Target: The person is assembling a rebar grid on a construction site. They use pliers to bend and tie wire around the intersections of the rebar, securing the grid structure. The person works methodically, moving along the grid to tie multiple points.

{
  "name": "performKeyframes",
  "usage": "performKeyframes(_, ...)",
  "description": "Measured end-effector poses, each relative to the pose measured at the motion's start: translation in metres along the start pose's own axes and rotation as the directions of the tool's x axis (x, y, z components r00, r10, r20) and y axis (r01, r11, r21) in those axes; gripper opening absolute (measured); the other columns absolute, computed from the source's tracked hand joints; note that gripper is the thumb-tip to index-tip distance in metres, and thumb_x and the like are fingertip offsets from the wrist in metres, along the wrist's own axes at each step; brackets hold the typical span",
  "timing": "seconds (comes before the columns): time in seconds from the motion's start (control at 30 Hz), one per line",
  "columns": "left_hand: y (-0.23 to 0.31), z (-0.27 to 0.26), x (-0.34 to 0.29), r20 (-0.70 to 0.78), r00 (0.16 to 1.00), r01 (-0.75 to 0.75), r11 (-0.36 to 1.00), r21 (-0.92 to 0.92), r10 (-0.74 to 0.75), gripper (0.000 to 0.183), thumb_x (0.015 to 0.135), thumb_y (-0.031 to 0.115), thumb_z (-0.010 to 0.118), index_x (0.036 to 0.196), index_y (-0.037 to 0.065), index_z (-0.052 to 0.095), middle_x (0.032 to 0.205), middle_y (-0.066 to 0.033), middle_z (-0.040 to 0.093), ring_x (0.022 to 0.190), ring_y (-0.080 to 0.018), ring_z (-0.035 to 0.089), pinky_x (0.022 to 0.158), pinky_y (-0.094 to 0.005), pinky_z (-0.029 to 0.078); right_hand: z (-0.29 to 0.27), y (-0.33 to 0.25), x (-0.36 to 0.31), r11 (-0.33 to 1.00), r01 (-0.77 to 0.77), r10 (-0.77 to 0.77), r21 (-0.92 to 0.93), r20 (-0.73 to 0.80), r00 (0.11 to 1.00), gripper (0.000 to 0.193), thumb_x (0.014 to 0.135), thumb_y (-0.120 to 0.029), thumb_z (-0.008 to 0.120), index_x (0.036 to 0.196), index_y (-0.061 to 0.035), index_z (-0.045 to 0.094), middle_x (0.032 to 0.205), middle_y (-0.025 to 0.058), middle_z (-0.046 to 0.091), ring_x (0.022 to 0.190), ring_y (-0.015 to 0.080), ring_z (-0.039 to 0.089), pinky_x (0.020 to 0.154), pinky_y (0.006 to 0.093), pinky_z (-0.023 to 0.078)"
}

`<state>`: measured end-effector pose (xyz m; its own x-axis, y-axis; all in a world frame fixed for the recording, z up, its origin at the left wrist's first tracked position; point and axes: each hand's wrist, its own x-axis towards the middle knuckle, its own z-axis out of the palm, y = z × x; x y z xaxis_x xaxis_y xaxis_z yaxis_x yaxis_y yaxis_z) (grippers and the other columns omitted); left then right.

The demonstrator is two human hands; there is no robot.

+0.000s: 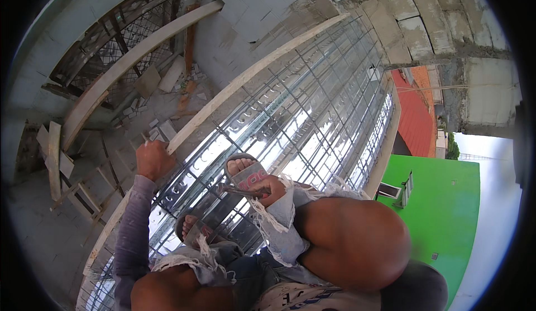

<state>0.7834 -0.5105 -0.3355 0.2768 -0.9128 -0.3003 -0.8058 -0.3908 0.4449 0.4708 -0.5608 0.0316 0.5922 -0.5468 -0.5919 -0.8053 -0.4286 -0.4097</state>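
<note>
My left hand (153, 160) is closed at the edge of a long wooden board (240, 85), the fingers wrapped over it. Between my knees, my right hand (270, 190) is closed around a slim dark hand tool (237, 191); its exact kind is hard to make out. Below both hands lies a grid of thin steel rebar (301, 96) over shiny corrugated metal decking (285, 122). My sandalled feet (241, 164) rest on the grid, and I am squatting with bent knees in torn jeans.
Beyond the board, the floor drops to a lower level with rubble (162, 127) and loose timber (54, 160). A long beam (139, 54) crosses that gap. Block walls (424, 23) rise at the far right. Past the right edge are a red roof (413, 110) and a green wall (435, 210).
</note>
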Motion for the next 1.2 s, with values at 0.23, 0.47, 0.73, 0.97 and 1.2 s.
performKeyframes(0.23,0.013,0.008,-0.009,-0.019,0.997,0.073,0.996,0.041,-0.072,0.032,0.080,0.031,0.077,0.105,0.013,0.086,0.084,-0.0217,0.077,0.081,-0.0432,0.076,0.079,-0.0519,0.062,-0.022,0.015,0.012,0.999,-0.039,0.036,0.035,0.073,0.997,0.028,0.087,-0.024,0.071,0.108,-0.0069,0.077,0.105,0.0165,0.075,0.094,0.0350,0.074,0.082,0.0477,0.059)
performKeyframes(0.47,0.016,0.000,-0.004,-0.024,0.999,0.039,0.999,-0.035,-0.040,0.033,0.080,0.032,0.078,0.106,0.013,0.086,0.084,-0.0215,0.077,0.080,-0.0428,0.076,0.078,-0.0520,0.062,-0.033,0.023,0.020,0.998,-0.045,0.041,0.046,0.087,0.995,0.028,0.087,-0.023,0.071,0.109,-0.0062,0.077,0.102,0.0159,0.075,0.091,0.0339,0.074,0.080,0.0471,0.059)
performKeyframes(0.73,0.012,0.002,0.001,0.008,1.000,0.006,0.999,-0.050,-0.006,0.032,0.081,0.031,0.077,0.106,0.013,0.086,0.082,-0.0217,0.076,0.080,-0.0426,0.075,0.075,-0.0518,0.061,-0.033,0.025,0.022,0.996,-0.071,0.066,0.062,0.089,0.994,0.029,0.087,-0.022,0.072,0.109,-0.0054,0.077,0.099,0.0152,0.074,0.088,0.0327,0.073,0.078,0.0464,0.059)
performKeyframes(0.97,0.007,0.007,-0.006,-0.023,0.999,0.025,0.995,-0.093,-0.027,0.029,0.081,0.029,0.076,0.103,0.012,0.086,0.081,-0.0214,0.075,0.080,-0.0426,0.075,0.076,-0.0521,0.061,-0.033,0.017,0.028,0.996,-0.070,0.064,0.054,0.104,0.993,0.029,0.087,-0.022,0.072,0.110,-0.0047,0.077,0.096,0.0146,0.074,0.086,0.0316,0.073,0.077,0.0458,0.059)
performKeyframes(1.2,0.003,0.004,-0.005,-0.017,1.000,-0.011,0.996,-0.094,0.009,0.029,0.080,0.027,0.077,0.104,0.012,0.086,0.084,-0.0213,0.076,0.083,-0.0414,0.076,0.079,-0.0517,0.060,-0.026,0.012,0.038,0.995,-0.092,0.085,0.047,0.133,0.987,0.029,0.087,-0.021,0.072,0.110,-0.0040,0.077,0.094,0.0140,0.073,0.083,0.0305,0.072,0.075,0.0452,0.059)
